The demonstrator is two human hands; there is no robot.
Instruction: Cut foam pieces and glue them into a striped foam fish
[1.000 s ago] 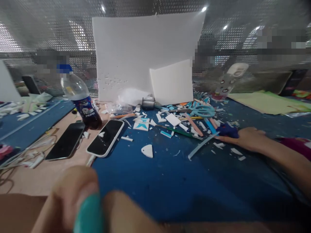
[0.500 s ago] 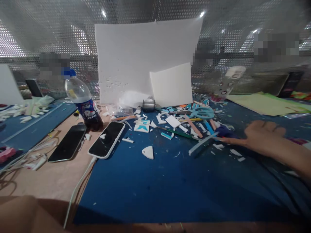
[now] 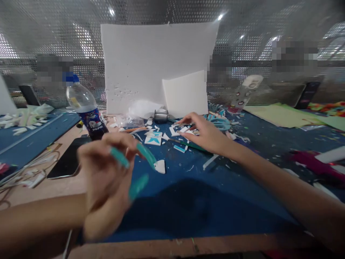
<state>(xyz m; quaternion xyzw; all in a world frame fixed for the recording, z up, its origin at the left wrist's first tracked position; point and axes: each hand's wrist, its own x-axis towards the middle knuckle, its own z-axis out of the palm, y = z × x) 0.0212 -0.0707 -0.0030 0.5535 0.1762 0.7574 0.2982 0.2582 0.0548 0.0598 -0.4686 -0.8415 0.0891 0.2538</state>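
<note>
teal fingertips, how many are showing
3 teal fingertips, all on the left hand: one nearest the white piece, one further left, one lowest; others may be hidden.

Room over blue mat (image 3: pixel 229 212) in foreground; bottle (image 3: pixel 90 115) beyond left fingers (image 3: pixel 122 139), scraps (image 3: pixel 174 132) and scissors (image 3: pixel 222 124) crowding right fingers (image 3: pixel 193 117).

- Brown tabletop (image 3: pixel 58 187): bears a blue mat (image 3: pixel 172 219), worn and littered with specks.
- Tabletop, left: dark phone (image 3: pixel 64 160), lying flat; Pepsi bottle (image 3: pixel 91 120) behind it.
- Mat, centre: white pointed piece (image 3: pixel 161 167), apart from the scraps.
- Mat, rear: mixed white scraps (image 3: pixel 174 131), white-and-blue piece (image 3: pixel 153 139), light-blue scissors (image 3: pixel 223 124).
- Right rear: pale green sheets (image 3: pixel 272 114).
</note>
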